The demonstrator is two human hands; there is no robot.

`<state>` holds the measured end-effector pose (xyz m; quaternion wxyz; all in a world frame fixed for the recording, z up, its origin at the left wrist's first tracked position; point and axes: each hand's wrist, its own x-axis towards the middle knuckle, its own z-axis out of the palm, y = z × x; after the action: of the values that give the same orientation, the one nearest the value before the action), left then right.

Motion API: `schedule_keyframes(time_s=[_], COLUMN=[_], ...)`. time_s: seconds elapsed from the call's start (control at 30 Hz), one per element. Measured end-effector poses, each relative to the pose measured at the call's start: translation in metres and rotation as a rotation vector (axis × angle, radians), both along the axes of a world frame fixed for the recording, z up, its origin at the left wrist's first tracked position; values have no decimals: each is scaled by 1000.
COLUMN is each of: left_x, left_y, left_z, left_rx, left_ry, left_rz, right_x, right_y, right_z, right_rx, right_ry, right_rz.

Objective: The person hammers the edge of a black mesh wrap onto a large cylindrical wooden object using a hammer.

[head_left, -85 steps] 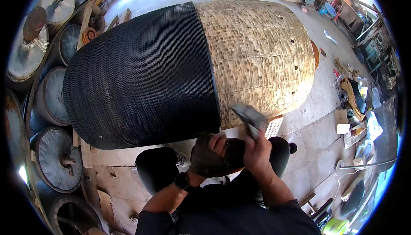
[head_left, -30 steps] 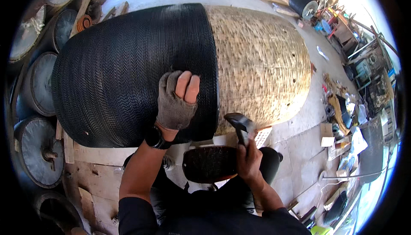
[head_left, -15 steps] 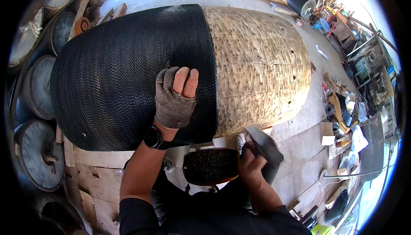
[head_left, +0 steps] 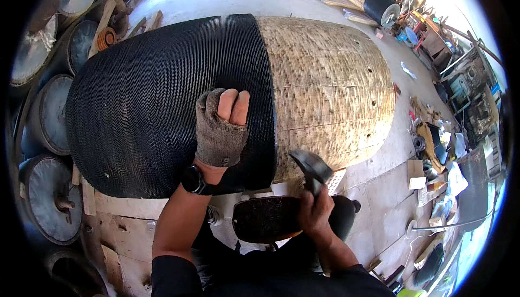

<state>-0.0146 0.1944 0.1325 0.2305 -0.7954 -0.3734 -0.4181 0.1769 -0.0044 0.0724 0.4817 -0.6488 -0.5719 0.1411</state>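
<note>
A big drum lies across in front of me. Its left part is wrapped in black toothed strips [head_left: 168, 102], its right part is bare tan wood [head_left: 330, 86]. My left hand [head_left: 221, 129], in a grey-brown glove with two bare fingertips showing, rests on the black wrap near its right edge. Its fingers are curled closed; anything in them is hidden. My right hand [head_left: 317, 213] grips a hammer [head_left: 312, 168], its blurred head raised beside the drum's near side. Below, close to my lap, is a dark rounded tray [head_left: 271, 239]; its contents are hard to make out.
Drums with round metal ends [head_left: 51, 199] are stacked along the left. A smaller half-black drum [head_left: 382, 7] lies at the far right. Cardboard [head_left: 416, 175], plastic and scrap litter the right side. Wood pieces [head_left: 112, 262] lie on the floor at lower left.
My right hand has lifted and swung the hammer up and left toward the drum, from beside the tray. The left hand keeps its place on the black wrap. The whole view has shifted slightly.
</note>
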Motion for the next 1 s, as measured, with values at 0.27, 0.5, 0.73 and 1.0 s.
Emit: schedule_keyframes(time_s=[0.27,0.5,0.73,1.0], left_x=[4,2,17,42], left_y=[7,10,-13,-125], left_z=[6,4,12,-83], left_rx=[-17,-17,2,-334], left_ry=[0,44,97,-258], left_rz=[-2,103,169,-338], right_x=[3,5,20,22], right_y=[7,11,-36,-49], right_z=[3,-21,-29,-50], right_rx=[-42,-251,-235,-203], right_ry=[-72,-189,34,80], right_rz=[20,-48,-63,-31])
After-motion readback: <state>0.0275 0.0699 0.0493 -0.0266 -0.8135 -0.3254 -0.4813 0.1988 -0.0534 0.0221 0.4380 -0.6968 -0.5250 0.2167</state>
